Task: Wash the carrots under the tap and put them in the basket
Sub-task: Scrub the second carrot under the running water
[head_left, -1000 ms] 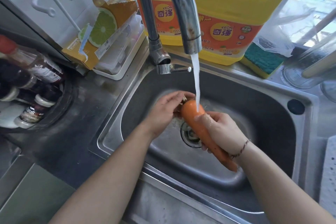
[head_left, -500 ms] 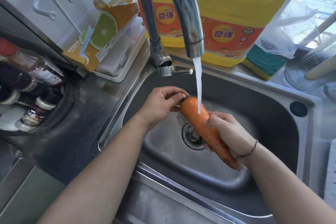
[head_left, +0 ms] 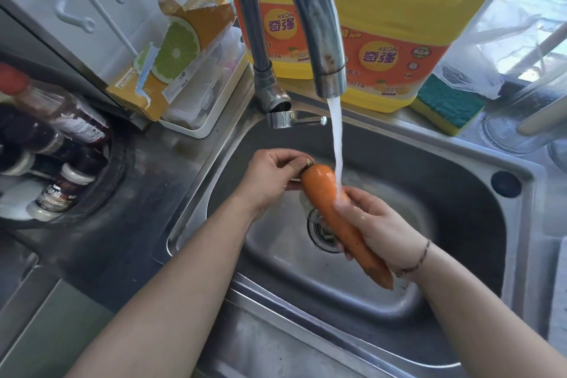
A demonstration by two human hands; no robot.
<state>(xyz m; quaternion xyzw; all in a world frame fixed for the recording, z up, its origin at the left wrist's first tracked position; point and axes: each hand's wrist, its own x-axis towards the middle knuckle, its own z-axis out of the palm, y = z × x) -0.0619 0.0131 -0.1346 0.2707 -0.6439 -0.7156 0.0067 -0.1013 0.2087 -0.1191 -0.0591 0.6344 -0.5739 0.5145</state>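
One orange carrot lies slanted over the steel sink, thick end up and to the left, tip low on the right. Water from the tap runs onto its upper part. My left hand pinches the stem end with curled fingers. My right hand grips the carrot's middle from the right, wet, with a thin bracelet on the wrist. No basket is in view.
Two yellow detergent jugs stand behind the tap, with a green and yellow sponge to their right. A torn lemon-print box and a white tray sit at the back left. Sauce bottles fill the left counter. The drain is under the carrot.
The carrot has shifted slightly so the stream now lands lower on its thick part. My left hand went from cupping the top to pinching the stem end. Both hands stay on it.
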